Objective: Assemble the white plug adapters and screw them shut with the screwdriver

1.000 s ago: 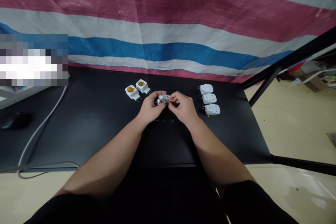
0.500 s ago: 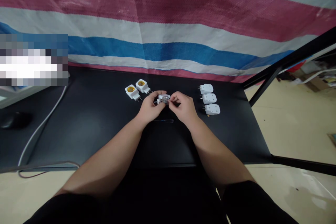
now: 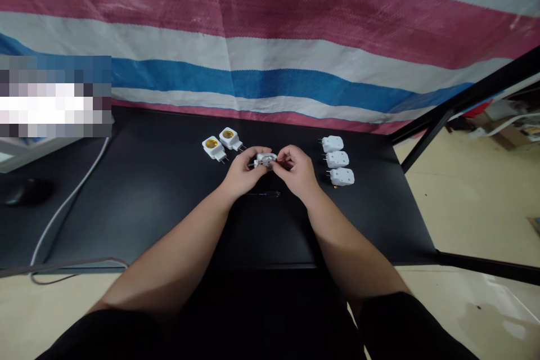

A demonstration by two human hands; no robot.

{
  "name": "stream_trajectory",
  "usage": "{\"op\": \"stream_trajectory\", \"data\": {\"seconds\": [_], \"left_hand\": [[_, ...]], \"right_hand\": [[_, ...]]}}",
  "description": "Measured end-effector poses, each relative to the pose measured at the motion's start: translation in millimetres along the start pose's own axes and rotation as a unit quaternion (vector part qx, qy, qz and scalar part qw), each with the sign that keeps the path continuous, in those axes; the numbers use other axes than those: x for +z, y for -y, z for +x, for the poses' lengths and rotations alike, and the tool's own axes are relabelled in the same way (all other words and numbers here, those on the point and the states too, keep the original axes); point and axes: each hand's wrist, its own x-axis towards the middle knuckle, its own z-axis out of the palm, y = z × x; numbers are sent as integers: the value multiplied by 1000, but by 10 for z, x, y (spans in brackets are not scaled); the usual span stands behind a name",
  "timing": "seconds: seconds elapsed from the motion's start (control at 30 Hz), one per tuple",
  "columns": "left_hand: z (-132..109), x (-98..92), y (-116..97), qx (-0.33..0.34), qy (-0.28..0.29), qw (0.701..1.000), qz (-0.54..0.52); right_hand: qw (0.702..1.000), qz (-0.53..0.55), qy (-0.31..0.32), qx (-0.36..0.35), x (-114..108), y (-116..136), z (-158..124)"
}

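Both my hands meet at the middle of the black table, holding a small white plug body [image 3: 265, 160] with metal prongs pointing left. My left hand [image 3: 244, 171] grips it from the left, and the fingertips of my right hand [image 3: 297, 171] pinch its right end. Those fingers hide part of it. Just below my hands lies a thin dark screwdriver [image 3: 264, 194]. To the left stand a pair of white plug sockets with yellow centres [image 3: 220, 143], and to the right several white plug adapters [image 3: 336, 159] form a column.
The black table [image 3: 143, 230] ends at a front edge near my arms. A computer mouse [image 3: 27, 191] and a white cable [image 3: 70, 216] lie at the left. A striped tarp [image 3: 270, 67] hangs behind, and a black metal frame [image 3: 426, 140] runs along the right.
My hands and the white plug body have shifted slightly up and to the right. My right fingers sit closer around the plug's right end.
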Motion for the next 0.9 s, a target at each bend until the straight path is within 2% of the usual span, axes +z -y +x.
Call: {"op": "stream_trajectory", "data": {"seconds": [0.17,0.23,0.33,0.4,0.5,0.67,0.77,0.9], "left_hand": [[-7,12,-48,-14,35,995,-94],[-11,9,-69,-35,41,991,-122],[-5,-5,-84,-55,23,986,-158],[7,-18,-86,-62,-1,983,-175],[26,-35,-85,-67,-36,981,-180],[40,-43,-97,-73,-61,977,-192],[44,-38,-113,-80,-68,975,-195],[49,-30,-127,-87,-80,972,-201]], "right_hand": [[987,128,46,85,-1,-77,15],[980,164,58,96,15,-99,29],[981,170,42,84,38,-117,59],[991,122,9,58,39,-118,74],[1000,-22,-17,-10,25,-108,74],[968,-217,71,-107,58,-93,35],[948,-264,131,-116,91,-90,26],[939,-287,148,-115,87,-73,26]]}}
